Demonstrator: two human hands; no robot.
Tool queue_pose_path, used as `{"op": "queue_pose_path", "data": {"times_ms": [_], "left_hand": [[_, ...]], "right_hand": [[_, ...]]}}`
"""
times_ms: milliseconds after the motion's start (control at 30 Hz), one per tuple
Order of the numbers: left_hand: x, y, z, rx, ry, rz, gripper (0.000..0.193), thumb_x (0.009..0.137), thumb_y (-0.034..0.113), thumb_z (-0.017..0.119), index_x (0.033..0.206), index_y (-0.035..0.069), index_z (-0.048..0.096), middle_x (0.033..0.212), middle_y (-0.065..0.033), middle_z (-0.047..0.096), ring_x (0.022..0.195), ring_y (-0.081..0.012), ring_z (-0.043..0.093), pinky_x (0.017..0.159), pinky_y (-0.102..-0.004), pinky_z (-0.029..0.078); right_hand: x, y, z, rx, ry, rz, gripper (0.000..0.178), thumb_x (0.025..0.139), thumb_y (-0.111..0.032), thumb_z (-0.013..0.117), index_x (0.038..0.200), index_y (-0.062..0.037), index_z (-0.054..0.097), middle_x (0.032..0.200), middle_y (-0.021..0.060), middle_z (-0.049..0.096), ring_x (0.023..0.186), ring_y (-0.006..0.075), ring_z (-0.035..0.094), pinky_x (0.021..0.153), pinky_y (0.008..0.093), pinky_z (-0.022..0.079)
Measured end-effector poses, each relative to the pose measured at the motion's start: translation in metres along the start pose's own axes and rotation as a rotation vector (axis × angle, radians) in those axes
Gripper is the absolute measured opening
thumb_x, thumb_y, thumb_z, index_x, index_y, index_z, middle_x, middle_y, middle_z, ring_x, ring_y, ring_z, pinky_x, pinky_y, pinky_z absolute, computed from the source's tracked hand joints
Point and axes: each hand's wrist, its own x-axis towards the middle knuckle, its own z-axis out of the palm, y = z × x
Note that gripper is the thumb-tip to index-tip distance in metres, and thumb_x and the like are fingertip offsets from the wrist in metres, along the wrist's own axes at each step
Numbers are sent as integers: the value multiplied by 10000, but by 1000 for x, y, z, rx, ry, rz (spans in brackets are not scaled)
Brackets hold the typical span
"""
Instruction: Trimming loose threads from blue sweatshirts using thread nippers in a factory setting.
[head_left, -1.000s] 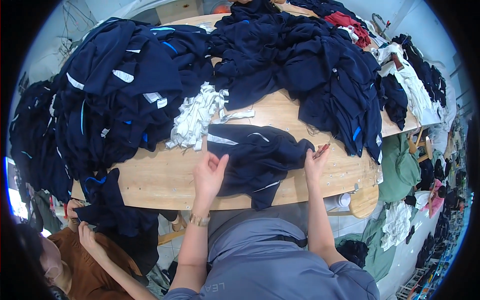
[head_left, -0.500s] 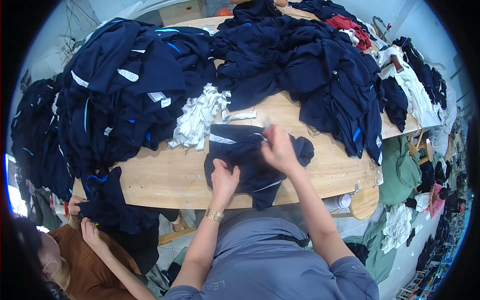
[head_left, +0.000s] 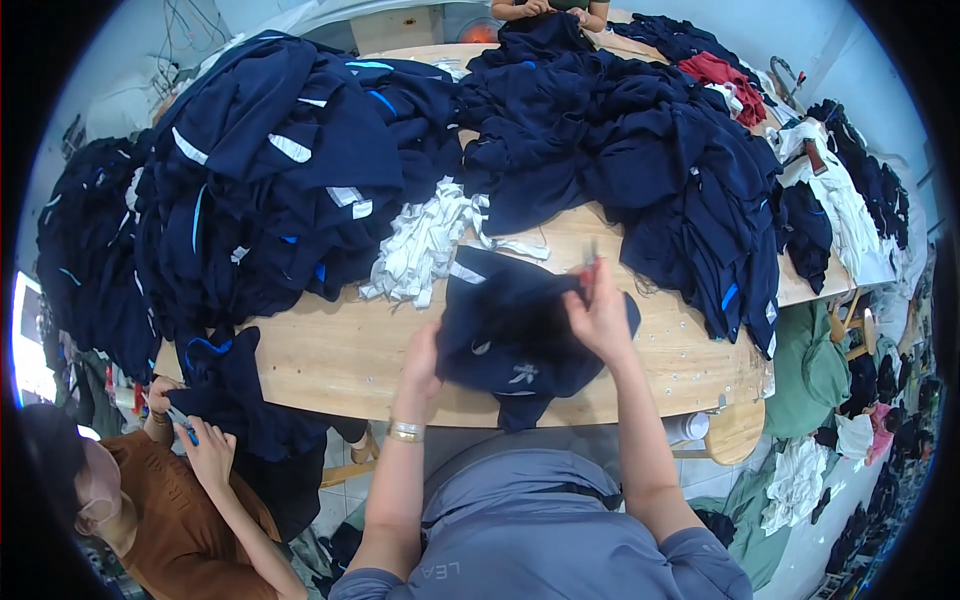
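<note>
A navy garment with a white strip and a small pale print lies in front of me near the table's edge, partly blurred by motion. My left hand grips its left edge, the fingertips partly hidden by the cloth. Over the garment's right side is my right hand, closed round a small pair of red-handled thread snips. The tip of the snips points away from me and is blurred. Just beyond the garment, a heap of white fabric strips rests on the wooden table.
Large piles of navy garments rise at the left and far right. A co-worker in a brown top sits at the left, holding navy cloth and a blue-handled tool. Another person's hands work at the far side. A stool stands at the right.
The garment has been turned or flipped, so a pale print now shows. My left hand has moved from on top of the cloth to its left edge. The snips remain in my right hand.
</note>
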Motion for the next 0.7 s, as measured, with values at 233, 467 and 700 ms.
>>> {"op": "queue_pose_path", "data": {"times_ms": [233,467,700], "left_hand": [[-5,23,10,-636,-561,-340,385,948,304,408,1137,-7,535,1162,-137,575,1041,-246,564,889,-357,457],[-22,33,49,1242,350,684,281,801,248,642,980,39,587,958,-157,589,861,-324,538,778,-399,422],[-4,11,114,1410,4,905,258,801,306,635,860,57,597,803,-105,600,759,-280,589,673,-386,456]], "right_hand": [[7,31,-6,-18,157,-16,263,739,-16,591,939,-27,421,740,129,564,660,303,576,597,380,429],[-33,111,35,-73,111,141,283,742,-56,581,926,-26,368,665,178,527,636,383,534,568,461,404],[-42,103,37,-71,196,141,286,743,-61,594,931,-27,381,695,179,527,653,377,528,586,456,404]]}}
